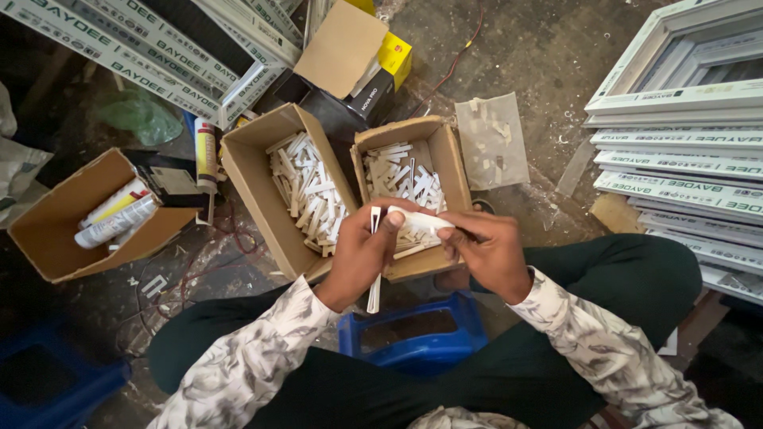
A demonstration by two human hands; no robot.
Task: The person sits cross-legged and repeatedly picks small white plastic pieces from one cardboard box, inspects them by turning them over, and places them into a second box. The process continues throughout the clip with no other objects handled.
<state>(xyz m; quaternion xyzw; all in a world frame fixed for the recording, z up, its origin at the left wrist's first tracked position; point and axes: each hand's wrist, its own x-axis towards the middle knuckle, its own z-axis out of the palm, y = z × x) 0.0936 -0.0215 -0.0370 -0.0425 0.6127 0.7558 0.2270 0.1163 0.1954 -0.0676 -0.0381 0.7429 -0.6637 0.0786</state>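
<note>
Dusty concrete floor (548, 56) is carrying two open cardboard boxes (246, 171), both well filled with short white plastic strips (310, 191), so we are judging the sorting as well along, with loose pieces left. We are holding a long narrow white strip (374, 262) upright in our left hand (358, 258), fingers closed around it. Our right hand (489, 250) is pinching a short white piece (421, 222) just above the right-hand box (445, 155).

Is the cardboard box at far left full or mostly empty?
Mostly empty. The open cardboard box shows bare inner walls and floor, with only a few sealant tubes lying at its upper right end.
</note>
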